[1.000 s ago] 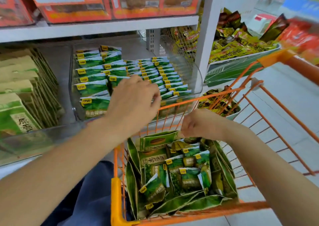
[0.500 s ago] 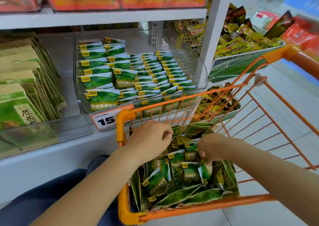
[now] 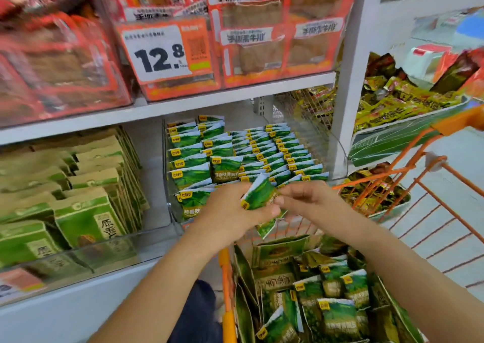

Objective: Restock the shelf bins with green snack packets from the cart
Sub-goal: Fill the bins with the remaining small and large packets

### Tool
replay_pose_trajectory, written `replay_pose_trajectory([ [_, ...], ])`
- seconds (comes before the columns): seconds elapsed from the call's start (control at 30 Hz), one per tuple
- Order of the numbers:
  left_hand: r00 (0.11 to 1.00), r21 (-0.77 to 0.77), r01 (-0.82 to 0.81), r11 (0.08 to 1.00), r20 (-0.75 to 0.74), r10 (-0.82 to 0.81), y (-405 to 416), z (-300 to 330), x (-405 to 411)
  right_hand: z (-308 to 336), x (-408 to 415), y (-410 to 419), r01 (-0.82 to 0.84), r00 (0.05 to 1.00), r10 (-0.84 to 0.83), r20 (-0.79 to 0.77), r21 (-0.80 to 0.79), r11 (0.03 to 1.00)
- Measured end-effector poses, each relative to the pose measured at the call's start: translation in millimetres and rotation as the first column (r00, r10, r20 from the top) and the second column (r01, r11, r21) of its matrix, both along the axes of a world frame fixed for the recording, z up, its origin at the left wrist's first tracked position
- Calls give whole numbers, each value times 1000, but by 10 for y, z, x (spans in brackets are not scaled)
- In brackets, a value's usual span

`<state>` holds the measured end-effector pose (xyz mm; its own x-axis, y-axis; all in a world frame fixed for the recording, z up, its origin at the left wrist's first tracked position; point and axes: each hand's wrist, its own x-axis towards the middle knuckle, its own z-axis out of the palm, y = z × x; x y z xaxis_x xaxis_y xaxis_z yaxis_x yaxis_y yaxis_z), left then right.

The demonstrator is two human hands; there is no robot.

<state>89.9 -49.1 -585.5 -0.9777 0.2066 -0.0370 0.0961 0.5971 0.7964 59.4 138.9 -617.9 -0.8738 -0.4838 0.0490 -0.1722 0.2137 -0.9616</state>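
Note:
Both hands are raised in front of the clear shelf bin (image 3: 167, 175), which holds rows of small green snack packets (image 3: 272, 148). My left hand (image 3: 230, 211) grips a green packet (image 3: 259, 193) with a yellow corner tag, and a second packet edge pokes out below its fingers. My right hand (image 3: 309, 201) pinches the right side of the same packet. Below them, the orange cart (image 3: 227, 298) holds a heap of green packets (image 3: 330, 303) inside an opened green carton.
A bin of larger green-and-tan pouches (image 3: 86, 211) stands to the left. Red packaged snacks and a 12.8 price tag (image 3: 157, 54) fill the shelf above. A white upright post (image 3: 348, 80) separates yellow snack packs (image 3: 392, 101) on the right. The orange cart frame (image 3: 434, 198) extends rightward.
Both hands rose out of the cart to bin height, now carrying green packets between them. The view tilted upward, bringing the upper red shelf into sight.

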Motion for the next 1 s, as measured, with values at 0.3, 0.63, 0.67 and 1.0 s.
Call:
replay_pose_trajectory([
  [0.3, 951, -451, -214, 867, -299, 79, -206, 363, -497, -564, -45, 7, 496, 656, 28, -754, 459, 737],
  [0.63, 983, -791, -127, 599, -179, -28, -385, 22, -1045, -533, -84, 26, 494, 671, 38, -740, 485, 722],
  [0.67, 982, -759, -142, 636, -187, -4, -395, 9, -1067, -530, -85, 24, 497, 670, 35, -742, 483, 721],
  [1.0, 977, -826, -171, 538, -212, -15, -400, -53, -1156, -465, -95, 62, 441, 708, 66, -703, 514, 736],
])
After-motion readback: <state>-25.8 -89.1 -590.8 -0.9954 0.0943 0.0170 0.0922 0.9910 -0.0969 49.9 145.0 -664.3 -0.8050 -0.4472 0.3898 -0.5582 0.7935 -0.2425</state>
